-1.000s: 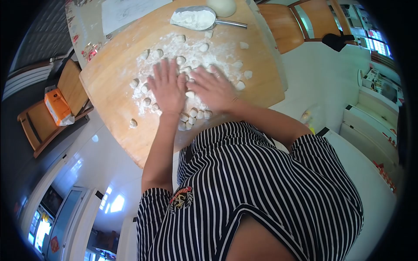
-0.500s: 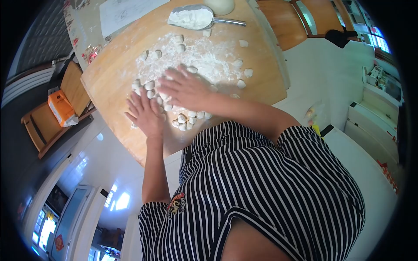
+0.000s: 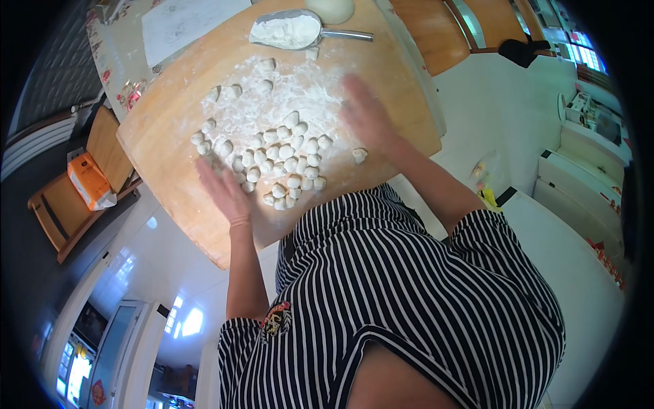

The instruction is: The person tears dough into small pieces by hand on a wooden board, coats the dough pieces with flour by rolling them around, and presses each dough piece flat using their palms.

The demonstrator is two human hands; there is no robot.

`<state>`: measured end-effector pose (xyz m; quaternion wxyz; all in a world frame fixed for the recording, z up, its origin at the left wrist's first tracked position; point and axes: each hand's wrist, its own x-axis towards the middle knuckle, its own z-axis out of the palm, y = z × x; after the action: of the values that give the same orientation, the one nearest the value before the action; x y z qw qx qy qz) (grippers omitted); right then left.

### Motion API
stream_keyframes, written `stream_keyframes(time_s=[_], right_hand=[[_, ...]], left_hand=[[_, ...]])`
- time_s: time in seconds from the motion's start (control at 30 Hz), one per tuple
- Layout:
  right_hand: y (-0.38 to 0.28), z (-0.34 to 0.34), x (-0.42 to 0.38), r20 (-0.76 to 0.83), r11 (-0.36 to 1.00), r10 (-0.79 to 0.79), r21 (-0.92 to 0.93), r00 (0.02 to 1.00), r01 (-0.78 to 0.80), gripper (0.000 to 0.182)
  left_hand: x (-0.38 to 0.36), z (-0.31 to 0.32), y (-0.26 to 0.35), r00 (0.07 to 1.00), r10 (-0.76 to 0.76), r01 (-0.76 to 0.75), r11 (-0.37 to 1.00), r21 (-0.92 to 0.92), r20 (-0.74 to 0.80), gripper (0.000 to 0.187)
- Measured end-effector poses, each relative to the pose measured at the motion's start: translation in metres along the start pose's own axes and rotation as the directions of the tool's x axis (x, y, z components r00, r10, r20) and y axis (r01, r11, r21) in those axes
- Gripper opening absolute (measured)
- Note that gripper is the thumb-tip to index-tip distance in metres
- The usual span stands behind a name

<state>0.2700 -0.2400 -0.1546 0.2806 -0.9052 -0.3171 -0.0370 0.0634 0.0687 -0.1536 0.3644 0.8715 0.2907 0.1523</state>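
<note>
Many floury white dough pieces point(image 3: 291, 165) lie grouped on the wooden board point(image 3: 184, 198). My left hand point(image 3: 225, 194) rests at the group's left edge, fingers stretched out, touching or very near the pieces there. To the right, my right hand point(image 3: 371, 114) is over the board beside the spread flour point(image 3: 300, 95). It is blurred by motion, but its fingers look extended and nothing shows in it. A single dough piece point(image 3: 360, 156) lies below it, near the wrist. A few more pieces point(image 3: 234, 91) are scattered at the upper left.
At the board's far edge lie a metal scoop point(image 3: 286, 32) of flour and a round pale lump point(image 3: 330, 8). A white sheet point(image 3: 184, 27) is on the flowered tablecloth point(image 3: 102, 51). An orange package point(image 3: 91, 181) sits on a wooden chair point(image 3: 61, 213) at left.
My right hand has swung from above the group out to the right, uncovering the pieces. Several pieces once scattered on the right are no longer there. My left hand has shifted slightly nearer me.
</note>
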Motion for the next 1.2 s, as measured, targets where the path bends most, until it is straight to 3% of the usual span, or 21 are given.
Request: stream_keyframes(time_s=[0.03, 0.17, 0.2, 0.23, 0.27, 0.33, 0.4, 0.43, 0.5, 0.53, 0.6, 0.7, 0.77, 0.8, 0.83, 0.87, 0.93, 1.0, 1.1, 1.13, 1.2], right_hand=[[-0.020, -0.003, 0.011, 0.167, 0.969, -0.117, 0.233, 0.979, 0.077, 0.054], [-0.013, 0.009, 0.041, 0.034, 0.969, -0.194, 0.165, 0.980, 0.186, 0.050], [0.001, 0.019, 0.055, -0.128, 0.990, 0.019, 0.142, 0.992, 0.000, 0.045], [0.013, 0.029, 0.067, -0.290, 0.971, 0.223, 0.149, 0.931, -0.186, 0.041], [0.016, 0.034, 0.078, -0.291, 0.971, 0.221, 0.150, 0.931, -0.184, 0.041], [0.013, 0.040, 0.099, -0.188, 0.991, 0.090, 0.113, 0.978, -0.069, 0.034], [-0.003, 0.058, 0.112, -0.213, 0.992, 0.091, 0.101, 0.973, -0.070, 0.035], [-0.013, 0.067, 0.118, -0.239, 0.994, 0.088, 0.086, 0.967, -0.070, 0.036], [-0.037, 0.074, 0.129, -0.171, 0.987, 0.099, 0.140, 0.980, -0.075, 0.037], [-0.047, 0.079, 0.132, -0.103, 0.978, 0.105, 0.191, 0.989, -0.084, 0.038], [-0.066, 0.091, 0.135, -0.118, 0.971, 0.086, 0.231, 0.989, -0.057, 0.037], [-0.074, 0.093, 0.130, -0.111, 0.948, 0.013, 0.319, 0.994, 0.023, 0.036], [-0.076, 0.072, 0.111, 0.245, 0.981, -0.180, 0.118, 0.953, 0.155, 0.042], [-0.089, 0.049, 0.104, 0.414, 0.985, -0.171, 0.039, 0.894, 0.170, 0.048], [-0.097, 0.048, 0.083, 0.415, 0.985, -0.171, 0.039, 0.894, 0.171, 0.048], [-0.104, 0.053, 0.059, 0.403, 0.969, -0.235, 0.023, 0.885, 0.247, 0.053], [-0.118, 0.053, 0.037, 0.390, 0.948, -0.297, 0.009, 0.871, 0.319, 0.058], [-0.127, 0.049, 0.031, 0.437, 0.892, -0.419, 0.038, 0.796, 0.450, 0.067], [-0.128, 0.076, 0.058, 0.427, 0.872, -0.403, -0.088, 0.809, 0.481, 0.069], [-0.133, 0.054, 0.079, 0.571, 0.873, -0.284, -0.179, 0.770, 0.454, 0.067], [-0.112, 0.054, 0.087, 0.519, 0.884, -0.247, -0.225, 0.818, 0.410, 0.066]], left_hand=[[0.003, 0.009, 0.005, 0.997, 0.072, -0.072, 0.997, -0.023, 0.015, 0.064], [0.052, 0.006, 0.006, 0.997, 0.048, -0.047, 0.999, 0.028, -0.057, 0.068], [0.071, 0.007, -0.003, 0.995, 0.010, -0.013, 1.000, -0.027, -0.104, 0.066], [0.090, 0.009, -0.009, 0.988, -0.029, 0.016, 0.996, -0.084, -0.152, 0.065], [0.108, 0.011, -0.011, 0.988, -0.028, 0.015, 0.996, -0.083, -0.154, 0.065], [0.139, 0.016, -0.003, 0.997, -0.029, 0.041, 0.984, -0.171, 0.073, 0.059], [0.160, 0.029, 0.014, 0.969, 0.077, -0.035, 0.984, -0.173, 0.236, 0.055], [0.164, 0.049, 0.018, 0.969, 0.159, -0.143, 0.985, -0.093, 0.190, 0.055], [0.168, 0.069, 0.047, 0.909, 0.285, -0.270, 0.959, -0.091, 0.303, 0.053], [0.166, 0.077, 0.061, 0.899, 0.301, -0.291, 0.953, -0.081, 0.318, 0.050], [0.156, 0.089, 0.081, 0.888, 0.316, -0.311, 0.948, -0.070, 0.333, 0.047], [0.140, 0.088, 0.090, 0.857, 0.380, -0.327, 0.923, -0.202, 0.349, 0.039], [0.115, 0.061, 0.089, 0.798, 0.239, -0.201, 0.971, -0.129, 0.554, 0.035], [0.100, 0.051, 0.080, 0.782, 0.327, -0.361, 0.932, -0.043, 0.531, 0.036], [0.081, 0.043, 0.066, 0.751, 0.412, -0.506, 0.861, 0.049, 0.516, 0.038], [0.060, 0.032, 0.061, 0.752, 0.409, -0.504, 0.862, 0.051, 0.517, 0.038], [0.025, 0.016, 0.053, 0.790, 0.363, -0.558, 0.760, 0.334, 0.494, 0.045], [0.014, 0.018, 0.029, 0.827, 0.333, -0.522, 0.754, 0.398, 0.454, 0.049], [0.027, 0.026, 0.028, 0.887, 0.274, -0.433, 0.771, 0.466, 0.371, 0.056], [0.039, 0.033, 0.032, 0.897, 0.262, -0.420, 0.755, 0.504, 0.355, 0.056], [0.060, 0.049, 0.045, 0.915, 0.244, -0.390, 0.739, 0.550, 0.322, 0.056]])
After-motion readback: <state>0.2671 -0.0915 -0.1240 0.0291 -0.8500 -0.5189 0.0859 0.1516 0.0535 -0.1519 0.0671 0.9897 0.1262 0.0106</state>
